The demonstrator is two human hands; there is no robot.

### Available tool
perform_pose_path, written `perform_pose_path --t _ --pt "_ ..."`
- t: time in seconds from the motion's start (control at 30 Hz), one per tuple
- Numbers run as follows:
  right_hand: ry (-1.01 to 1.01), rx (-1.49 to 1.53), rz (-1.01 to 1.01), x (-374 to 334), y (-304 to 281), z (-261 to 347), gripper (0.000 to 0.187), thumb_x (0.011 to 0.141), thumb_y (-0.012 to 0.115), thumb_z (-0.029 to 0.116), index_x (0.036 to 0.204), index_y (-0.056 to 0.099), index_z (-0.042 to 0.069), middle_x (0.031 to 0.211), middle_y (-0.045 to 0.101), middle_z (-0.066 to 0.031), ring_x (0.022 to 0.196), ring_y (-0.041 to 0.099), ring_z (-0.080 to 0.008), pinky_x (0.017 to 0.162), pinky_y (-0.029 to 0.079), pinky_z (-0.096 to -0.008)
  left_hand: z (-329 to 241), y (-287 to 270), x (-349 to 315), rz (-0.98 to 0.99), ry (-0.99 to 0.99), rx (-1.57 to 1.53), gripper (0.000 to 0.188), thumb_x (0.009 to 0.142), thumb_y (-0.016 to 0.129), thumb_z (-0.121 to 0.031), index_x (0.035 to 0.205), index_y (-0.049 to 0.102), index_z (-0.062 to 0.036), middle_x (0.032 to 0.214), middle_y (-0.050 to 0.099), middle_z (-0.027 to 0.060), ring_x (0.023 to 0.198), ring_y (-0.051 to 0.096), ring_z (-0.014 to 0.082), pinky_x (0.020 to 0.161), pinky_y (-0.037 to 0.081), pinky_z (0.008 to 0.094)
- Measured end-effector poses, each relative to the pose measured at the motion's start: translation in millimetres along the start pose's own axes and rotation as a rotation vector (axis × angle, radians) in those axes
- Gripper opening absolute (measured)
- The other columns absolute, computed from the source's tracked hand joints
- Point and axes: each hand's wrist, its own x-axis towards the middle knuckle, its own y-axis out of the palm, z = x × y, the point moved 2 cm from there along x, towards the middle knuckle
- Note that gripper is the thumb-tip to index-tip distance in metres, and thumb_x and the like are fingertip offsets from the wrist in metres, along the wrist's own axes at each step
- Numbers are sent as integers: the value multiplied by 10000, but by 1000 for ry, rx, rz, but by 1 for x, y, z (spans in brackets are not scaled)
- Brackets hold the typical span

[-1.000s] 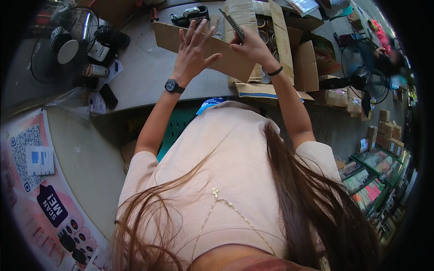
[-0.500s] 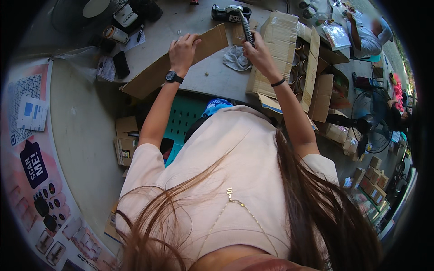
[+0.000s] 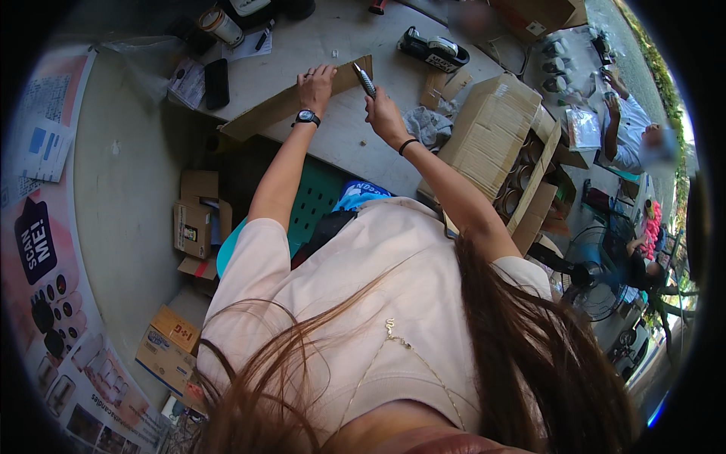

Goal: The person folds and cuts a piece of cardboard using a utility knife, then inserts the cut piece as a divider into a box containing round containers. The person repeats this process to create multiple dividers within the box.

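Note:
A long flat strip of brown cardboard (image 3: 265,113) stands slanted along the front edge of the table. My left hand (image 3: 316,87), with a watch on the wrist, is closed over its upper edge near the right end. In my right hand (image 3: 387,117) is a utility knife (image 3: 365,80) with a ribbed silver handle. Its tip points up and left, close to the strip's right end; whether it touches the cardboard I cannot tell. A crumpled grey cloth (image 3: 429,127) lies just right of my right hand.
A black tape dispenser (image 3: 432,50) sits farther back. At right stands an open cardboard box (image 3: 491,125) holding several round containers. A phone (image 3: 216,83) and a jar (image 3: 221,27) are on the left. Beyond the box are a fan (image 3: 594,276) and a seated person (image 3: 635,132).
My right hand has brought the knife left and down, from near the tape dispenser to the strip's right end. My left hand keeps its hold on the cardboard. The whole view has shifted.

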Motion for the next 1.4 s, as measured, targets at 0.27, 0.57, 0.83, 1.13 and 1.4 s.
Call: perform_pose_path --t 0.27,0.57,0.83,1.13,1.4 --pt "-56 130 -80 -6 8 24 403 1005 531 188 1304 397 -47 849 618 -305 796 606 -502 711 472 -524 0 -11 2 -9 -31 -123 197 1008 511 -305 1085 651 -189 1004 668 0 974 633 194 890 376 408" --pt "-69 -9 -121 -8 17 20 325 998 536 161 1239 430 -29 885 631 -327 818 600 -523 695 471 -561 -8 -9 3 -82 -56 -104 99 968 596 -276 990 621 -183 977 663 -20 944 634 172 919 347 423" --pt "-46 -66 -166 -11 21 19 280 1002 538 184 1194 472 -8 874 647 -314 791 608 -521 660 477 -574 -9 -5 3 -148 -51 -68 85 908 655 -245 984 648 -209 955 648 -46 904 620 167 929 323 467" --pt "17 -103 -193 -13 18 27 287 1003 547 219 1186 500 3 846 661 -296 772 630 -496 645 488 -566 -10 -8 3 -139 -71 -62 90 902 656 -245 990 656 -230 937 648 -47 907 621 166 926 320 476" --pt "87 -234 -100 -8 14 31 289 1010 521 269 1076 506 -12 822 663 -279 752 643 -482 644 500 -559 -12 -8 7 -145 -29 -74 91 920 634 -251 1001 645 -211 911 654 -38 931 620 166 964 308 495"
